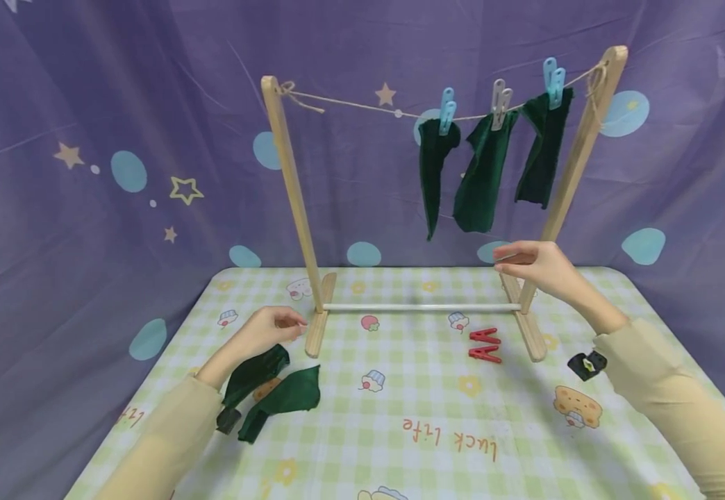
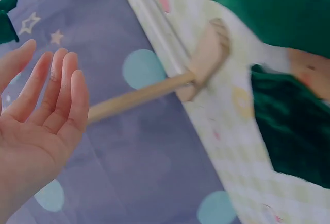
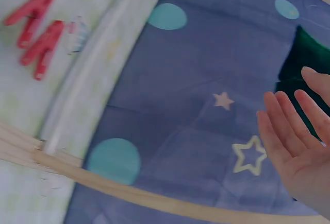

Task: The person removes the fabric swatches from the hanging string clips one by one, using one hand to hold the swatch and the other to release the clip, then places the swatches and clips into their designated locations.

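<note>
My left hand (image 1: 270, 329) hovers over the table's left side, just above two dark green cloth pieces (image 1: 290, 397), its fingers loosely bent around nothing. In the left wrist view that hand (image 2: 46, 105) shows a bare palm. My right hand (image 1: 540, 264) is raised near the rack's right post, below the hanging cloths, and holds nothing; its palm (image 3: 299, 141) is bare in the right wrist view. Three green cloths hang on the string: one under a blue clothespin (image 1: 447, 111), one under a grey clothespin (image 1: 501, 105), one under another blue clothespin (image 1: 553, 83).
The wooden rack (image 1: 294, 187) stands at the table's back, a white bar (image 1: 421, 307) joining its feet. Two red clothespins (image 1: 485, 346) lie before the bar. Dark wrist straps (image 1: 587, 364) circle the sleeves. A purple curtain (image 1: 150, 104) hangs behind.
</note>
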Tool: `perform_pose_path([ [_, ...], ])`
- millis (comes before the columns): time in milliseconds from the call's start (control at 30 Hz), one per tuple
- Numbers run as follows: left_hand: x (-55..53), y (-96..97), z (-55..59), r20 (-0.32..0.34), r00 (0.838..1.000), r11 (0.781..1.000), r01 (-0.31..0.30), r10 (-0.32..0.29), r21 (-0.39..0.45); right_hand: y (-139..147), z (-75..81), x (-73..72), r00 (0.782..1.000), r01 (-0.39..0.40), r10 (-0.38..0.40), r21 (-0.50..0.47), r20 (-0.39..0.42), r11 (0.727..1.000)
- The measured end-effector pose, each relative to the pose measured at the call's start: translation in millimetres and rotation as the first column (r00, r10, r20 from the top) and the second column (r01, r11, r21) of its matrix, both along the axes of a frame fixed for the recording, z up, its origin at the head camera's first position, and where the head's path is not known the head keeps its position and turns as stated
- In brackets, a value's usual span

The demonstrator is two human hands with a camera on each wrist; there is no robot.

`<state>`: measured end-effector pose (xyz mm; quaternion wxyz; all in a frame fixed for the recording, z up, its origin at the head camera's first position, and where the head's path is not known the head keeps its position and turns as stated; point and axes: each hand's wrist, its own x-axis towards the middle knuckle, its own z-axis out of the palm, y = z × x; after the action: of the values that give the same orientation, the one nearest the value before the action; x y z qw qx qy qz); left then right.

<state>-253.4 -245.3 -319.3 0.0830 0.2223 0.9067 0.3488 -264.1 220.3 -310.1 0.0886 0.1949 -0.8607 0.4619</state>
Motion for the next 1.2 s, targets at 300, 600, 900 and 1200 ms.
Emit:
perform_pose_path([
  [300,-17.6,39.8,29.6,-0.066,0.997,0.999,0.037,-0.039,-0.033,-11,46.1,-3.7,0.999,0.03,-0.032,-0.036,-0.041,0.999],
  [600,-30.6,78.8,62.6,-0.099,0.994,0.999,0.041,-0.039,0.015,-21,87.7,-6.6,0.991,0.044,-0.051,-0.064,-0.12,0.997],
  [900,-40.1,112.7,83.9,-0.162,0.987,0.995,0.007,0.01,0.103,-25,126.4,-13.6,0.978,0.053,-0.077,-0.127,-0.196,0.99],
  [1200,-50.0,145.6,98.3,-0.187,0.98,0.975,-0.024,0.067,0.222,-34,154.4,-22.2,0.972,0.078,-0.121,-0.209,-0.2,0.975],
])
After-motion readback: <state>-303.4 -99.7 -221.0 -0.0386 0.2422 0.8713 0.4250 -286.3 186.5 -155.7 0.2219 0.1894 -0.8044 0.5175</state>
